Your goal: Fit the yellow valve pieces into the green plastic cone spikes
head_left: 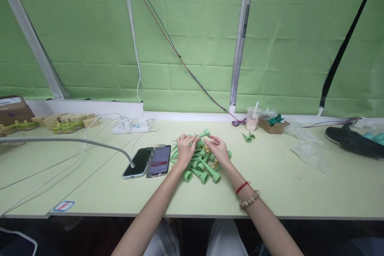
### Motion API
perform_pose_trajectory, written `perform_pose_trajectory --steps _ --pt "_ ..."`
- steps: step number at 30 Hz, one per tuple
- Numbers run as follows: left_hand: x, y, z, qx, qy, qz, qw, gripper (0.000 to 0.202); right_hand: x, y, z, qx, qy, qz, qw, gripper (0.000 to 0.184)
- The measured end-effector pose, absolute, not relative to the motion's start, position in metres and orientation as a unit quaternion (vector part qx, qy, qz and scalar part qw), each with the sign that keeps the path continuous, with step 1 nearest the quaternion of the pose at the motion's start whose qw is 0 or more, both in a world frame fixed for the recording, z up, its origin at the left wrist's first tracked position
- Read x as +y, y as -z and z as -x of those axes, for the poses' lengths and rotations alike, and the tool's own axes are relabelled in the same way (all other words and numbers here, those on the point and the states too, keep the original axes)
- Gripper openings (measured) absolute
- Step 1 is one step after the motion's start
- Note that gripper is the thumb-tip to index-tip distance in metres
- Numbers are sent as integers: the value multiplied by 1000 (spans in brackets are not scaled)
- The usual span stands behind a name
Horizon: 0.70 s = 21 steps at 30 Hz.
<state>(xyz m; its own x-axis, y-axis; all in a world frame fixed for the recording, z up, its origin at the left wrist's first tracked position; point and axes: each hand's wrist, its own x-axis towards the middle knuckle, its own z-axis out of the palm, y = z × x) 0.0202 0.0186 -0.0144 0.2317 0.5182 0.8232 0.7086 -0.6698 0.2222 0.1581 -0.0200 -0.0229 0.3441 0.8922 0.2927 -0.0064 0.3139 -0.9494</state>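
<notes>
Left hand [186, 148]: thumb and fingers closed together on a green cone [205, 133], wide end poking out past the fingertips toward the right. Right hand [218, 149]: thumb and fingers bent, tips near that wide end; too small to tell how far they part or whether they grip anything. Both hands above a pile [207, 170] of similar cones, near the middle of the table [270, 192], several wide ends facing the person; yellow bits [207, 150] among them. Right wrist: red cord [242, 187], beads [249, 199].

Just left of pile, two phones [159, 162] side by side, the farther one with a cable across it. Beyond them, power strip [132, 129], plugs in. Right of pile and farther back: loose cones [247, 138], cup [252, 123] with straw, small box [272, 127] holding dark green stuff. Farther right, clear plastic [309, 150], then a black item [349, 141]. Behind all, green curtain [192, 28]
</notes>
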Motion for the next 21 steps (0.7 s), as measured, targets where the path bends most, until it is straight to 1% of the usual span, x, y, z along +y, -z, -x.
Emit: perform_pose_trajectory --steps 2,3,5,8,10,13,15,18,21 --pt "20 14 -19 -393 482 777 101 23 -20 21 -156 -442 -422 458 646 37" --pt "20 13 -19 -389 480 780 102 23 -21 21 -156 -437 -445 448 640 35" --pt "18 12 -19 -381 475 786 104 23 -21 21 -155 -430 -451 440 647 32" --pt "14 11 -21 -374 463 796 111 25 -20 23 -156 -429 -396 461 669 29" --pt "10 11 -22 -372 450 803 118 25 -19 26 -157 -450 -323 482 679 23" --pt "9 11 -23 -367 440 809 131 24 -20 28 -159 -494 -202 512 673 12" --pt "13 11 -20 -380 457 792 138 25 -21 29 -161 -511 -150 529 660 8" --pt "22 9 -12 -437 528 716 133 25 -21 29 -168 -504 -118 555 651 8" --pt "29 8 -6 -467 590 649 109 24 -19 31 -177 -482 -111 604 625 17"
